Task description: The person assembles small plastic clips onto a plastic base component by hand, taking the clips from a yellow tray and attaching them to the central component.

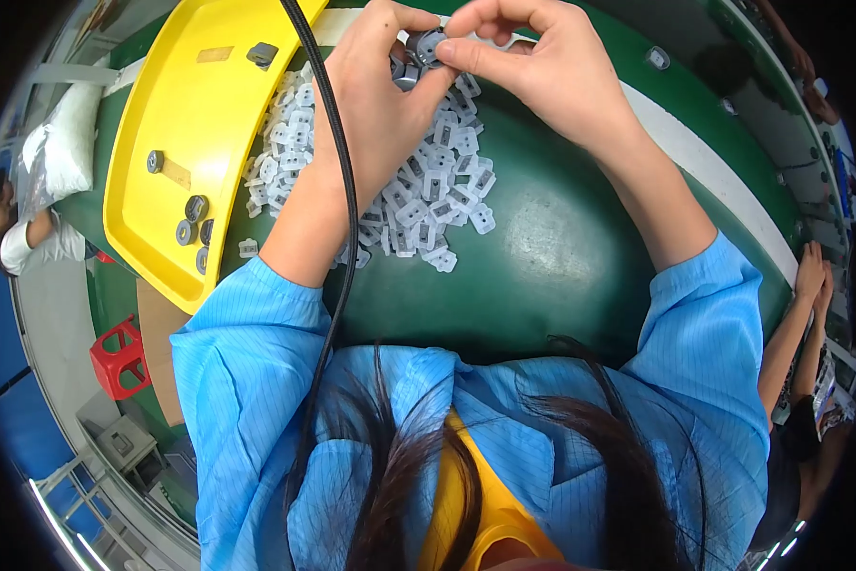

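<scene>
Both hands meet at the top of the head view, above a pile of small pale plastic pieces (413,205). My left hand (375,90) is curled around small round grey parts (411,71), thumb and fingers closed on them. My right hand (547,71) pinches a dark grey round part (426,46) between thumb and fingers, at the left hand's fingertips. Whether that part is joined to those in the left palm I cannot tell. To the left lies a yellow tray (176,100) with several similar grey round parts (188,231).
A black cable (344,181) hangs across my left forearm. The green tabletop (542,257) has a white strip along its far right side. A red stool (121,357) stands at lower left. Other people's arms (808,285) show at the right; another person (42,233) sits at left.
</scene>
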The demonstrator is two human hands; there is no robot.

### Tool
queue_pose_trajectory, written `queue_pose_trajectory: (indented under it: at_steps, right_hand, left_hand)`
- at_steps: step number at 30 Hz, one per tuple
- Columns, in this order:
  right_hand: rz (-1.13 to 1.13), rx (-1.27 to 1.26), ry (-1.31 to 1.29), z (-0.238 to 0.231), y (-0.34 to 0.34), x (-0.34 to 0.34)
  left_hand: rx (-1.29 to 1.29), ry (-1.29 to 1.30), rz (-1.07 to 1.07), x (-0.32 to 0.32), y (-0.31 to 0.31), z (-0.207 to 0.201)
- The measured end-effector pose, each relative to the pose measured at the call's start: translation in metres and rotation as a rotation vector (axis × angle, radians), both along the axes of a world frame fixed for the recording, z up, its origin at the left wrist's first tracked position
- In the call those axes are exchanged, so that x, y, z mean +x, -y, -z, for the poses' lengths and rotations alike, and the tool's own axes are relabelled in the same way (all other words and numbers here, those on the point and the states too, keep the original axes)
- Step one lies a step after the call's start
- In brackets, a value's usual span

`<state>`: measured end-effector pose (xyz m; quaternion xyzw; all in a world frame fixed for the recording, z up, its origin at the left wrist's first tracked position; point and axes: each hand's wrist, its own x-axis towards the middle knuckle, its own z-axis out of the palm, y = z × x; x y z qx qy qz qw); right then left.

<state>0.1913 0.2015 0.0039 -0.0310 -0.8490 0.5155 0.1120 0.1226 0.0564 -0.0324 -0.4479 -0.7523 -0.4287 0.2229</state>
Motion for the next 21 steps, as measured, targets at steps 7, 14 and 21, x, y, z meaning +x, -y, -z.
queue_pose_trajectory:
  at_steps: [7, 14, 21]
  right_hand:
    - [-0.182, -0.601, 0.121, 0.023, -0.021, -0.007]
    - [-0.277, -0.370, 0.241, 0.004, -0.024, -0.002]
    - [-0.228, -0.508, 0.065, 0.002, -0.013, 0.000]
  left_hand:
    - [-0.080, 0.033, 0.015, 0.013, 0.000, -0.022]
    - [-0.060, 0.130, 0.263, -0.003, 0.008, -0.012]
    - [0.081, 0.144, 0.251, -0.001, 0.005, -0.013]
